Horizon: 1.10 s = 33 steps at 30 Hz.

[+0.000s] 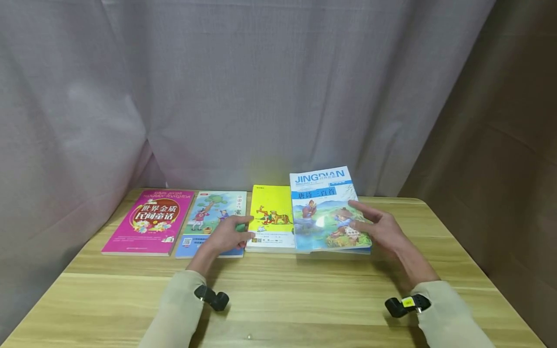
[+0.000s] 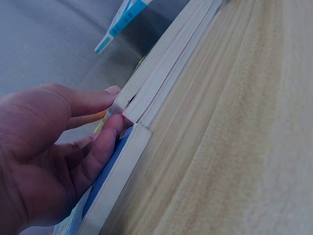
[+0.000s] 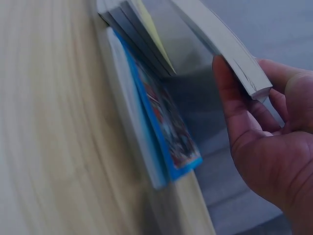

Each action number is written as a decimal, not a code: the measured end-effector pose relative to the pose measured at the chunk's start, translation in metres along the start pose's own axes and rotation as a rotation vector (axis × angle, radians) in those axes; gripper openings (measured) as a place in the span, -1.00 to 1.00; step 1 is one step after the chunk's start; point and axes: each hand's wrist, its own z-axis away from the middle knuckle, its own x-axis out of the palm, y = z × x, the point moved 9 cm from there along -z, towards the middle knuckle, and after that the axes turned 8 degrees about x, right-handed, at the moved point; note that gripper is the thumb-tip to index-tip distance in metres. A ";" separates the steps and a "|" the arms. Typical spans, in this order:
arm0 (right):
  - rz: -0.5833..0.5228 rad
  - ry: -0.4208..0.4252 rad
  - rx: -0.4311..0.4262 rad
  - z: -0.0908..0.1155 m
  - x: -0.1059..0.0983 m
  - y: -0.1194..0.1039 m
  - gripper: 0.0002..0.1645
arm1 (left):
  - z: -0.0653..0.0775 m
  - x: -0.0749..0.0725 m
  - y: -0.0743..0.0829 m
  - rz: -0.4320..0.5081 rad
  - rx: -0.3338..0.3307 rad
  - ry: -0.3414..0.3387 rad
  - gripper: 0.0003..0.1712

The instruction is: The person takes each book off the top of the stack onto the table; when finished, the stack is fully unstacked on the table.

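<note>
I list: pink book [image 1: 150,222], on the table [image 1: 304,299]; green-and-blue book [image 1: 204,217] beside it; my left hand [image 1: 228,235], digits apart, touching a yellow-topped book stack [image 1: 267,205]; blue-and-white book [image 1: 319,210], raised above another book [image 3: 164,122], its right edge pinched by my right hand [image 1: 383,232].

L fingers [image 2: 100,149] touch bk stack [image 2: 159,71] on wood-grain tbl [image 2: 234,122].

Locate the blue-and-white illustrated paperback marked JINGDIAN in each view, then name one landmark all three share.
Head: the blue-and-white illustrated paperback is right of centre, in the right hand.
Left wrist: probably the blue-and-white piece at the top, left of centre; no title shows.
Right wrist: upper right, pale page edge showing, held by the fingers.
Shared landmark: the pale wooden table.
</note>
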 end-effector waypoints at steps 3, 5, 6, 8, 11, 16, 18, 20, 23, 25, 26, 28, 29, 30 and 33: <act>0.012 0.008 0.009 0.003 -0.015 0.001 -0.14 | 0.001 0.000 -0.001 -0.006 -0.009 0.003 -0.32; -0.010 0.009 0.010 0.007 -0.023 0.001 -0.14 | 0.001 0.000 -0.001 -0.009 -0.013 0.007 -0.32; -0.016 0.016 0.012 0.008 -0.029 0.001 -0.15 | 0.001 0.000 -0.001 -0.010 -0.013 0.009 -0.32; -0.049 0.009 0.020 0.012 -0.037 0.002 -0.14 | 0.001 0.000 -0.001 -0.009 -0.009 0.009 -0.32; -0.076 0.007 0.046 0.016 -0.052 0.006 -0.11 | 0.001 0.000 0.000 -0.004 0.004 0.003 -0.31; -0.041 0.027 0.078 0.019 -0.084 0.017 -0.08 | 0.000 0.001 0.001 -0.003 0.007 -0.002 -0.31; -0.012 0.038 0.096 0.019 -0.098 0.021 -0.08 | 0.000 0.001 0.001 -0.008 0.003 -0.001 -0.31; -0.010 0.042 0.118 0.020 -0.112 0.025 -0.06 | 0.000 0.000 0.001 -0.010 -0.001 0.000 -0.31; 0.007 0.043 0.138 0.021 -0.130 0.029 -0.06 | 0.000 0.000 0.001 -0.011 -0.002 -0.001 -0.32; 0.015 0.046 0.157 0.023 -0.142 0.031 -0.06 | 0.000 -0.001 0.002 -0.010 0.000 -0.003 -0.32; 0.030 0.053 0.165 0.024 -0.147 0.032 -0.08 | 0.000 -0.001 0.002 -0.008 0.002 -0.003 -0.32; 0.054 0.062 0.183 0.027 -0.156 0.033 -0.11 | 0.001 -0.002 0.003 -0.008 0.003 -0.004 -0.32; 0.061 0.067 0.193 0.028 -0.160 0.035 -0.12 | 0.001 -0.002 0.003 -0.005 0.005 -0.006 -0.32; 0.073 0.072 0.205 0.029 -0.164 0.037 -0.13 | 0.001 -0.002 0.004 -0.003 0.007 -0.008 -0.31; 0.079 0.071 0.232 0.031 -0.172 0.044 -0.13 | 0.002 -0.003 0.005 -0.002 0.012 -0.014 -0.31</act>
